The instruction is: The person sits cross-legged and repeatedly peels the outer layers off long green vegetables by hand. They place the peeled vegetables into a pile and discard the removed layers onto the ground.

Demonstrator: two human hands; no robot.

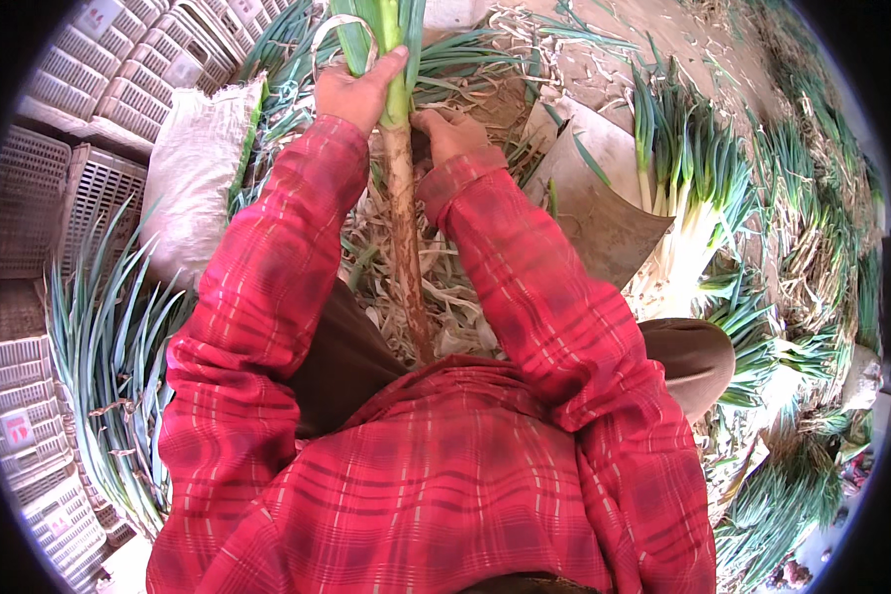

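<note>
My left hand (356,89) is closed around a large Welsh onion (402,200) where its green leaves begin, thumb laid along the leaf bases. The onion stands nearly in line with my body, leaves at the far end. Its long shank is coated in brown, soiled skin, and the lower end points toward my lap. Just below the leaf fork, my right hand (453,135) presses its thumb and curled fingers to the side of the stalk. Those fingertips are partly hidden. A pale dry strip of leaf (334,30) loops above my left hand.
Dry onion peelings (453,282) cover the ground between my knees. On the left are stacked plastic crates (74,67), a stuffed white woven sack (189,178) and leafy onions (111,356). To the right, a bent sheet (601,215) lies beside a bundle of cleaned onions (687,200).
</note>
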